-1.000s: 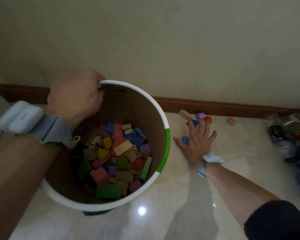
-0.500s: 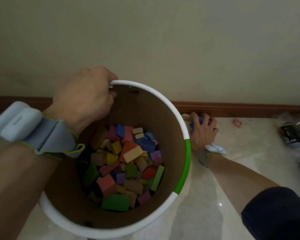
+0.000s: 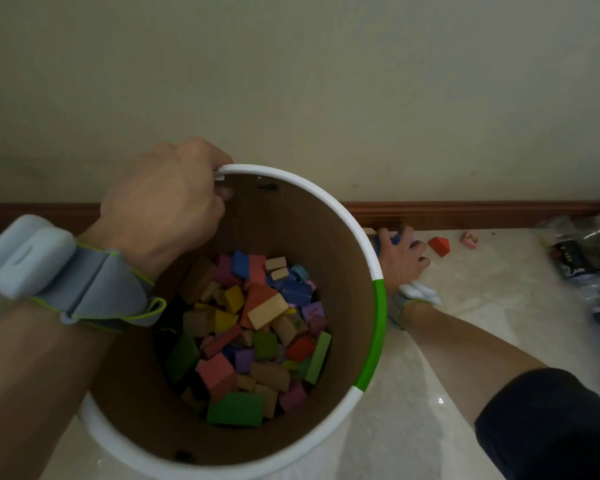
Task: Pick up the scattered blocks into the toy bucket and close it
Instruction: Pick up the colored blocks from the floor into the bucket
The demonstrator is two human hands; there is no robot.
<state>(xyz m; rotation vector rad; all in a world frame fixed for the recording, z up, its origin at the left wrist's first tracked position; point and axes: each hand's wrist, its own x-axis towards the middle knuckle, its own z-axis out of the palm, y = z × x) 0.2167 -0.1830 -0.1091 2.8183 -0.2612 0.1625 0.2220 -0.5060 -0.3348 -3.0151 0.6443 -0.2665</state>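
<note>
The toy bucket (image 3: 378, 306), a round cardboard tub with a white and green rim, fills the middle and holds several coloured wooden blocks (image 3: 257, 327). My left hand (image 3: 163, 206) grips its far left rim. Beyond the bucket's right side, near the baseboard, my right hand (image 3: 400, 258) curls over a small group of blocks on the floor; a blue block (image 3: 380, 244) shows under the fingers. A red block (image 3: 439, 245) and a small pink block (image 3: 469, 240) lie loose to the right of that hand. No lid is in view.
The wall and a brown baseboard (image 3: 482, 214) run right behind the blocks. A heap of plastic bags and packets (image 3: 582, 258) lies at the far right on the glossy tiled floor (image 3: 430, 393).
My right hand went from flat and spread on the floor to curled over the blocks by the baseboard. The bucket has moved closer to the view and toward that hand. The red block now lies exposed.
</note>
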